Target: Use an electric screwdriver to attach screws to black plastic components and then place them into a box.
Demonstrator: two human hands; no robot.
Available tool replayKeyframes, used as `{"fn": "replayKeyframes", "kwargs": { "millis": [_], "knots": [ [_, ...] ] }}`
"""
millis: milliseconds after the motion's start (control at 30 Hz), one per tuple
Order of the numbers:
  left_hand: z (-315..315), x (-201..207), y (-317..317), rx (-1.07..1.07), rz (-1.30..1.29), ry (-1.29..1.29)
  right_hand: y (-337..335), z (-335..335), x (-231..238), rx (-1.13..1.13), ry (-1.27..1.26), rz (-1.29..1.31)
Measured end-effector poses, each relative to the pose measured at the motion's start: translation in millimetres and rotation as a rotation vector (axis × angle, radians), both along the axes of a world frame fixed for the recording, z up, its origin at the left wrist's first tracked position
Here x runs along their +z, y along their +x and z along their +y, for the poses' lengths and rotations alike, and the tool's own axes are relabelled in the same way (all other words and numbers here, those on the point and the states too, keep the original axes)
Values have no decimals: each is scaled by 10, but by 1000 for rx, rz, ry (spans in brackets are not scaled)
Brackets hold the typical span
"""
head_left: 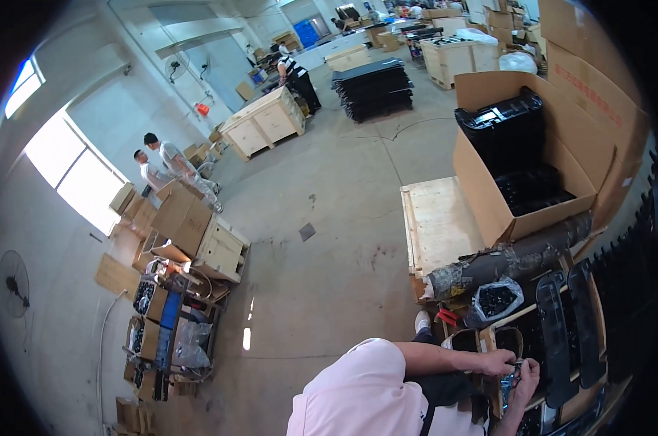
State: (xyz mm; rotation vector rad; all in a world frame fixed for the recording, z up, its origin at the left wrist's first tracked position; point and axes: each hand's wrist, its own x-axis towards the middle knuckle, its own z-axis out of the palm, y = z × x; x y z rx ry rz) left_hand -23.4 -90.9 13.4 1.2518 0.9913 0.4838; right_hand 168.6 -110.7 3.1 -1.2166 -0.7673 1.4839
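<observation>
Stood watching: left hand (498, 361) and right hand (527, 379) close together, small shiny bluish piece (516, 375) between them, over tan-walled bin (484, 339). Couldn't tell if fingers actually clamped it, too tiny. Long black round-cornered panels (554, 349) just right. Crinkly clear bag (516, 292), black bits inside. Rough, tattered grey-brown roll (522, 257) behind. Tall brown cardboard (604, 120) had faint reddish print.

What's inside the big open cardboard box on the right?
The box holds shiny black parts: a taller pile farther away, a lower one nearer. The box's bottom and whatever lies under the top pieces are covered.
</observation>
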Motion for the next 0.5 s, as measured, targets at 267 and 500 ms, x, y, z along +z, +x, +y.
{"fn": "replayKeyframes", "kwargs": {
  "millis": [267, 500],
  "knots": [
    [35, 16, -15, 84, -48, 7, -51, 42, 67, -110, 35, -19],
    [92, -117, 5, 103, -88, 41, -68, 55, 125, -55, 2, -107]
  ]
}}
